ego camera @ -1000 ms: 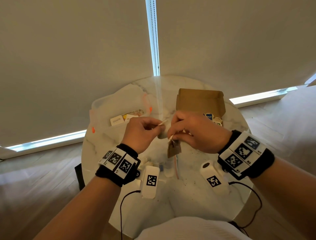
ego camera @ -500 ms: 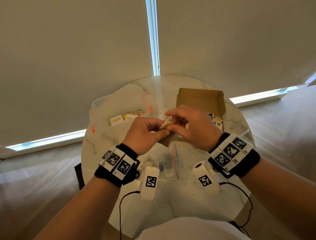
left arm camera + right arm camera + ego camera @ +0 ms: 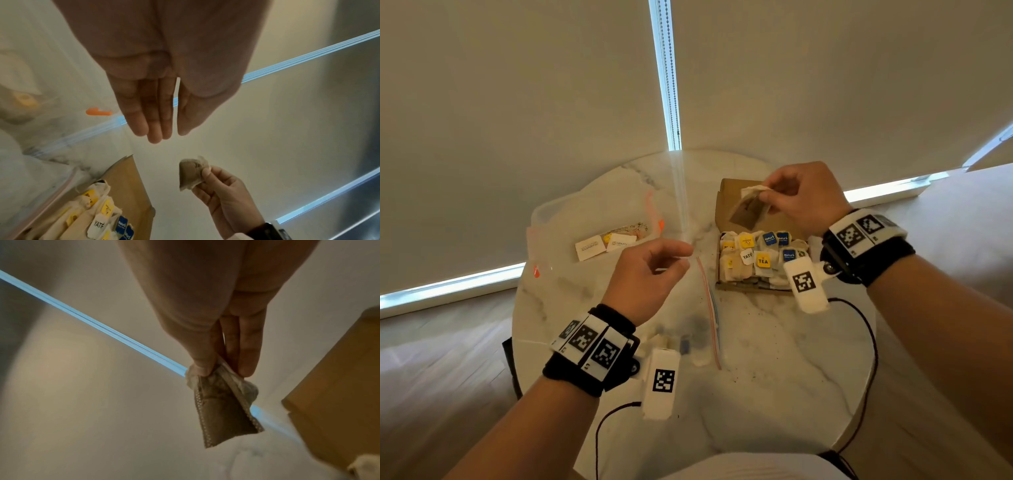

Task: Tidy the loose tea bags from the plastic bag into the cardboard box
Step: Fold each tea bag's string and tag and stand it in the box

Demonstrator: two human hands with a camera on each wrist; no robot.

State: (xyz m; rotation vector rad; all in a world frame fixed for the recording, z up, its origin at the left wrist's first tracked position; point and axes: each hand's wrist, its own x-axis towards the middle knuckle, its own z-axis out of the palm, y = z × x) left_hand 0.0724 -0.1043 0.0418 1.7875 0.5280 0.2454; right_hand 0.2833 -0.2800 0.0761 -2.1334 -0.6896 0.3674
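My right hand (image 3: 767, 197) pinches a brown tea bag (image 3: 748, 212) by its top, between thumb and fingers, so that it hangs above the back of the open cardboard box (image 3: 753, 290). The right wrist view shows the same pinch (image 3: 224, 371) on the tea bag (image 3: 222, 410). Several tagged tea bags (image 3: 760, 260) fill the box. My left hand (image 3: 681, 260) hovers over the table centre, fingers relaxed and holding nothing; its fingers (image 3: 152, 126) look straight in the left wrist view. The clear plastic bag (image 3: 585, 212) lies at the back left with a few sachets (image 3: 602, 244) inside.
The round marble table (image 3: 774, 359) carries a second clear zip bag (image 3: 702, 329) near its middle, under my left wrist. The box lid (image 3: 729, 192) stands open at the back. Blinds hang right behind the table. Cables trail off the front edge.
Both hands were together over the table centre, working on the tea bag. The left hand has let go, and the right hand has carried the bag right and back over the box.
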